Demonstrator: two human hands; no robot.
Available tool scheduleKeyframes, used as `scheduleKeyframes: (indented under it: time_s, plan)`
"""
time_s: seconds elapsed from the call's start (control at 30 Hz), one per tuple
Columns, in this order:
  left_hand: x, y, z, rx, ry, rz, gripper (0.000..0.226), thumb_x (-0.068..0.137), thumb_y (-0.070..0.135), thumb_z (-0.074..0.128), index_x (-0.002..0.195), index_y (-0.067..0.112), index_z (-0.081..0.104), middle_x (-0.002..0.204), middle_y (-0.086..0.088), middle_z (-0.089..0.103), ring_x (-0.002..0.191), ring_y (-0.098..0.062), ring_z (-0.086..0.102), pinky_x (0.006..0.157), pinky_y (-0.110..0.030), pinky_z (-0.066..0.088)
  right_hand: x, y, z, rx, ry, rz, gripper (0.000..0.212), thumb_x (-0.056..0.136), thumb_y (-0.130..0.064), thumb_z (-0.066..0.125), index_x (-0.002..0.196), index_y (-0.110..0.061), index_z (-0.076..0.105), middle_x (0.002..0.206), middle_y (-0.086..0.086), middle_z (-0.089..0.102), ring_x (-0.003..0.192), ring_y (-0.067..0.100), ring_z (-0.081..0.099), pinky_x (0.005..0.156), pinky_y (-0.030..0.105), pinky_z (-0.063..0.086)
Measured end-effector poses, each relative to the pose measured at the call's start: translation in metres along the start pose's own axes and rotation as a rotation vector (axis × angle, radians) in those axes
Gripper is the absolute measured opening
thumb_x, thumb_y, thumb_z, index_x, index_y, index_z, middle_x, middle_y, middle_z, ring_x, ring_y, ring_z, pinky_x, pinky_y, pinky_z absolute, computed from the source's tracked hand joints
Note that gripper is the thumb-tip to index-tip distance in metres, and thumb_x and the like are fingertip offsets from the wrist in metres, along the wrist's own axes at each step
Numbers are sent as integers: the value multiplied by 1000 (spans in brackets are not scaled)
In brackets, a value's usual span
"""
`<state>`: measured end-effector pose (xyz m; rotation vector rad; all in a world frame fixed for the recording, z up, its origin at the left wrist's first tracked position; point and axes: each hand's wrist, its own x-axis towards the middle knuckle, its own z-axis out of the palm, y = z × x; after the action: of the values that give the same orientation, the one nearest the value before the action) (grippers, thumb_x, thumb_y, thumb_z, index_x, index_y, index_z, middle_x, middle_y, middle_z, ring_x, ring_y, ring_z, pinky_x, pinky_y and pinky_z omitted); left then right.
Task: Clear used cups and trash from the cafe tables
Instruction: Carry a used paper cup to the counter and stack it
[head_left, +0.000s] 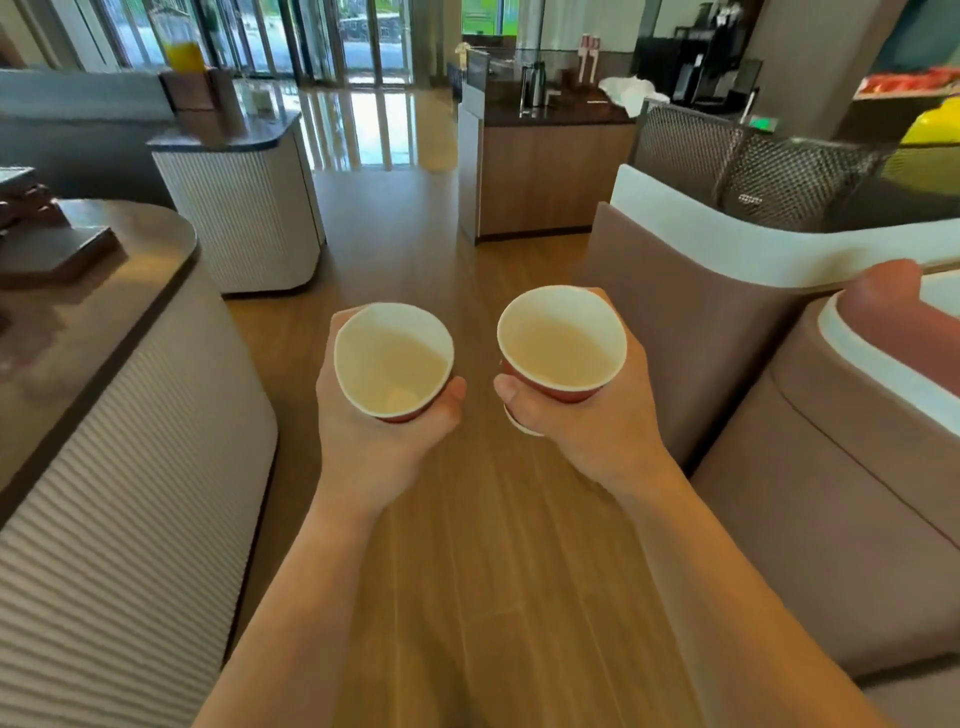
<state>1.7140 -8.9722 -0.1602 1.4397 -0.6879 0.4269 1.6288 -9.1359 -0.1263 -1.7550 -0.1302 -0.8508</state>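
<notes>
Down the middle of a cafe aisle, a wooden floor (467, 597) runs from six o'clock up toward twelve. A ribbed counter (130, 493) with a dark top fills the view from seven to ten o'clock. A tan booth seat (779, 493) with a white upper edge fills it from two to five. Farther off, a second ribbed counter (244, 218) stands at eleven o'clock and a wood-fronted service counter (550, 176) at one o'clock, both well apart from the hands.

Two bare forearms reach in over the floor, the left forearm (311, 597) from seven o'clock and the right forearm (727, 597) from five, converging toward the centre. The left hand (379, 447) grips the left cup (392, 358), fingers curled round its far side and thumb pressed at its four o'clock side. The right hand (597, 431) mirrors it round the right cup (561, 338), thumb at the cup's seven o'clock side and fingers wrapped round the far right.

Both are paper cups, red outside and white inside, tipped toward the camera so their mouths show. The left cup sits just to nine o'clock of centre and looks empty but for a pale spot at its bottom. The right cup sits just to three o'clock, slightly higher. They are near each other but apart, with floor showing between them. A small white rim (519, 425) peeks out below the right thumb; what it belongs to cannot be told.
</notes>
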Motion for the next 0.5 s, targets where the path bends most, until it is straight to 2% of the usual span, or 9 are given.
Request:
scheduleKeyframes:
  time_s: [0.13, 0.2, 0.27, 0.33, 0.43, 0.5]
  plan:
    - [71, -51, 33, -6, -38, -12, 68, 71, 36, 83, 124, 4, 52, 111, -21, 64, 104, -35, 66, 85, -21, 55, 74, 44, -1, 14, 27, 4, 60, 70, -36, 84, 120, -27, 53, 112, -9, 64, 110, 1, 64, 83, 10, 53]
    - [95, -77, 50, -20, -60, -12, 65, 71, 37, 82, 123, 16, 51, 111, -17, 64, 104, -32, 66, 85, -18, 55, 101, 70, -5, 20, 48, 16, 58, 70, -37, 83, 120, -27, 53, 112, -7, 65, 109, 5, 65, 82, 12, 54]
    - [119, -103, 67, -34, -72, -26, 63, 70, 39, 82, 123, 25, 50, 113, -13, 64, 107, -29, 65, 85, -16, 54, 128, 98, -10, 22, 64, 17, 58, 70, -37, 82, 119, -30, 52, 112, -18, 65, 111, 3, 64, 82, 11, 54]
    - [145, -131, 87, -29, -86, -30, 63, 71, 39, 82, 123, 25, 49, 113, -13, 64, 107, -30, 65, 85, -17, 55, 158, 129, -16, 19, 76, 12, 59, 70, -37, 82, 120, -31, 52, 112, -23, 64, 112, 2, 63, 81, 10, 54]
    - [184, -174, 120, -30, -112, -19, 61, 71, 36, 83, 122, 25, 49, 111, -17, 64, 104, -32, 66, 84, -20, 56, 203, 179, -26, 23, 87, 23, 61, 70, -39, 82, 121, -30, 52, 114, -15, 63, 112, 4, 63, 81, 10, 54]
    - [214, -203, 143, -20, -118, -8, 62, 71, 36, 83, 122, 26, 49, 111, -15, 63, 104, -30, 66, 84, -19, 56, 237, 215, -34, 45, 89, 26, 61, 69, -40, 83, 121, -30, 52, 113, -22, 62, 113, 4, 63, 80, 11, 55]
